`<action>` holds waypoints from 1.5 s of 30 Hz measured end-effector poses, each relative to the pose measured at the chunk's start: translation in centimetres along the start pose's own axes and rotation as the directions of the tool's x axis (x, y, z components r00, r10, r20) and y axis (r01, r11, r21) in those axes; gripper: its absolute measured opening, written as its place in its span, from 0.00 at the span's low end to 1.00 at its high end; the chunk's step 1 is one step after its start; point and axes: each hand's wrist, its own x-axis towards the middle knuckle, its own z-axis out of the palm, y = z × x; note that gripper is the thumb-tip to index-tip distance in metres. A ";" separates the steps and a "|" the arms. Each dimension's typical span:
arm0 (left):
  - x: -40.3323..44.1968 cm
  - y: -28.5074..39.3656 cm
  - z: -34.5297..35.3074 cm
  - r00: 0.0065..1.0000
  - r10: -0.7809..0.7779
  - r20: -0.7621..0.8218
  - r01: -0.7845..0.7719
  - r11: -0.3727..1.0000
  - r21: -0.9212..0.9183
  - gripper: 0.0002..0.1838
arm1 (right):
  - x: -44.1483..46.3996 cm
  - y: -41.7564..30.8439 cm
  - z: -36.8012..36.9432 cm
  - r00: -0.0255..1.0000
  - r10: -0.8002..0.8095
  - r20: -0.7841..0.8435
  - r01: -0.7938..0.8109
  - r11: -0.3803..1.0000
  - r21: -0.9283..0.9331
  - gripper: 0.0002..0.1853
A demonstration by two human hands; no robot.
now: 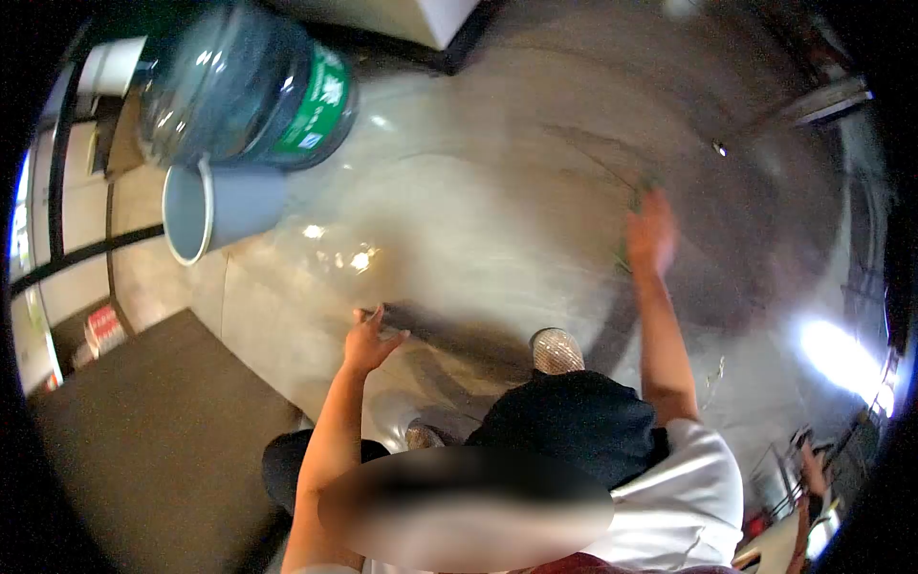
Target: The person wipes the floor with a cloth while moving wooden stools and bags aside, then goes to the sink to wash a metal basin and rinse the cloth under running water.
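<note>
My left hand point(369, 344) is over the floor at the middle, thumb and fingers apart, and I see nothing in it. My right hand point(652, 234) reaches further out over the floor on the right and is smeared by motion. Thin green streaks point(623, 256) show beside that hand and at its fingertips; whether it grips them I cannot tell. A thin dark line runs over the floor up and left from there.
A large water bottle point(239, 91) with a green label and a grey-blue bucket point(234, 206) lie at upper left. A brown board-like surface point(163, 430) is at lower left. My shoe point(557, 352) stands on the grey floor point(459, 210). Metal racks point(875, 316) line the right edge.
</note>
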 end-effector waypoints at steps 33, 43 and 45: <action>-17.1 -15.5 15.0 0.930 0.273 -0.247 -0.365 0.759 -0.539 0.32 | -11.3 -37.8 -1.1 -0.303 -0.664 0.684 0.897 0.045 0.440 0.39; -11.8 -15.2 15.7 0.662 -0.173 -0.729 -0.513 0.605 -0.609 0.37 | -29.2 -40.3 6.2 -0.229 -0.868 0.441 0.853 0.039 0.521 0.43; -10.9 -15.9 16.2 0.599 -0.176 -0.782 -0.489 0.693 -0.530 0.40 | -33.6 -40.6 7.3 -0.406 -0.851 0.333 0.694 -0.050 0.718 0.43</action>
